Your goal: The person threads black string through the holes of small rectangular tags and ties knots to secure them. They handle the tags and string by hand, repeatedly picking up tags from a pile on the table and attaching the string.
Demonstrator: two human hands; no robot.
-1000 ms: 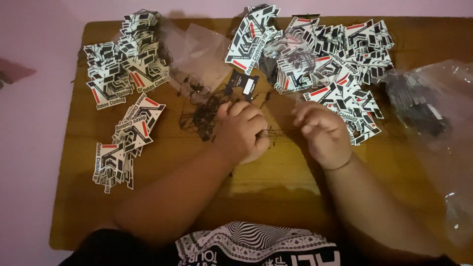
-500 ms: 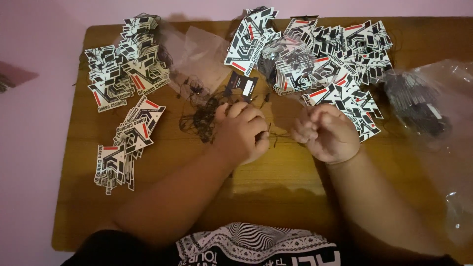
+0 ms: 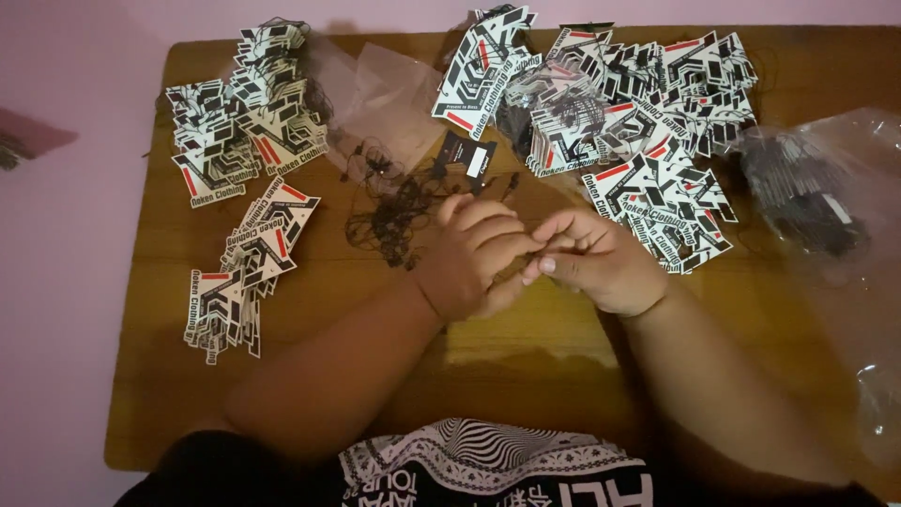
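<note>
My left hand (image 3: 479,258) and my right hand (image 3: 596,263) meet at the middle of the wooden table (image 3: 526,347), fingertips touching. The fingers of both hands are curled and pinched together. What sits between them is hidden. Just beyond my left hand lies a tangle of thin black strings (image 3: 399,211) with a small black tag (image 3: 469,158) on it. A big heap of black, white and red printed tags (image 3: 619,122) lies behind my right hand. Two smaller piles of printed tags (image 3: 246,122) (image 3: 246,272) lie at the left.
A clear plastic bag (image 3: 380,94) lies flat at the back centre. Another clear bag holding dark items (image 3: 807,192) sits at the right edge. Pink floor surrounds the table on the left and far side.
My right hand has moved left and closed in on my left hand, so the fingertips now touch. My left hand has stayed in about the same place.
</note>
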